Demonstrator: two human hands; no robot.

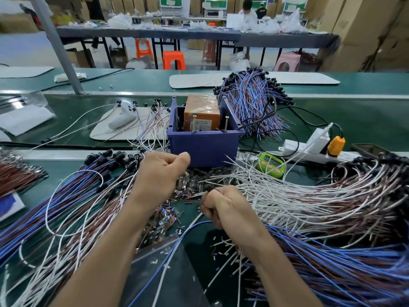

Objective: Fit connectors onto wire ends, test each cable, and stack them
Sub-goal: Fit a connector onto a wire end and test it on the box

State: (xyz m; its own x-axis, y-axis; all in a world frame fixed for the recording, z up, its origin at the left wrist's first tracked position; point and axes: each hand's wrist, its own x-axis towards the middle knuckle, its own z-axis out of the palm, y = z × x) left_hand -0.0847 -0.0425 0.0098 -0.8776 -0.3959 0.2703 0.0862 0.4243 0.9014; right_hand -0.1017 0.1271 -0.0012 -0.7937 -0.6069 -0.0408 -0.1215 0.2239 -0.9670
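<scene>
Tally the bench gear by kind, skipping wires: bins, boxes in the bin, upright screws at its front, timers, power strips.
Purple bin: 1
Orange box inside it: 1
Upright screws: 2
Green timer: 1
White power strip: 1
Total: 6
</scene>
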